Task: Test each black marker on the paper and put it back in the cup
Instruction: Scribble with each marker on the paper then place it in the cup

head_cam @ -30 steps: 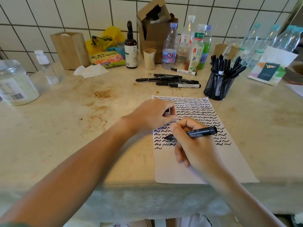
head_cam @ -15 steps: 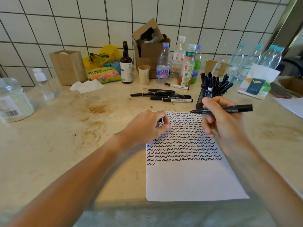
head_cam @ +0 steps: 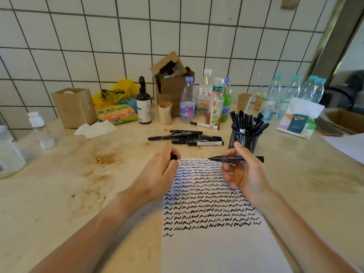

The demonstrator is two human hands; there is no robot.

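- Paper (head_cam: 216, 251) lies nearest on the worktop (head_cam: 59, 194), its upper half covered in rows of black squiggles, the lower half bare; its near edge is cut off by the frame.
- Right hand (head_cam: 244, 174) hovers over the top right of the sheet, thumb and fingers curled round a black marker (head_cam: 236, 159) held level, bare tip pointing left towards the other hand.
- Left hand (head_cam: 159, 174) sits at the sheet's top left corner, its grip closed on a small dark thing (head_cam: 173, 157) that is probably the marker's cap (most of it is hidden behind the fingers, so I cannot be sure).
- Judging by this, the marker has been tested and capping comes next; a poorly lined-up push could ink the fingers or leave the cap loose.
- Just beyond the right hand stands the mesh cup (head_cam: 244, 139), packed with upright and leaning markers; pushing one more in could tip it or nudge another out.
- Loose markers (head_cam: 187, 137) lie in a pile left of the cup; whether they are tested or waiting cannot be told.
- Farthest back stand bottles (head_cam: 187, 101), a cardboard box (head_cam: 171, 83) and the tiled wall.
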